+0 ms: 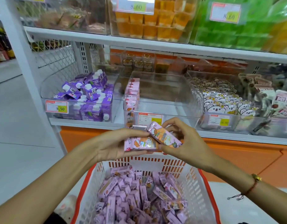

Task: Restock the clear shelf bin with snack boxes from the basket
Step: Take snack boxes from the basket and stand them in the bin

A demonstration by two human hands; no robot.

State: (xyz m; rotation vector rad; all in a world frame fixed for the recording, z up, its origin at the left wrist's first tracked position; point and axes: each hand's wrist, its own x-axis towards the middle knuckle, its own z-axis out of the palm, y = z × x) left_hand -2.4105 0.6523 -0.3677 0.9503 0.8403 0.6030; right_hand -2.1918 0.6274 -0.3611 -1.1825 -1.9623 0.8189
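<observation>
One pink snack box (pixel 140 143) is gripped by the left hand (pixel 114 145), a second box (pixel 163 135) pinched by the right hand (pixel 186 143), above the basket (pixel 194 180); clear bin (pixel 159 97) at 12 o'clock.

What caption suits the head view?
Both hands hold pink snack boxes between basket and clear bin.

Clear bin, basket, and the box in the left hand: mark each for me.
clear bin (pixel 162 109): head view, front wall.
basket (pixel 155 160): head view, far rim.
box (pixel 139 143): head view, printed face.
left hand (pixel 113 145): head view, palm.
</observation>
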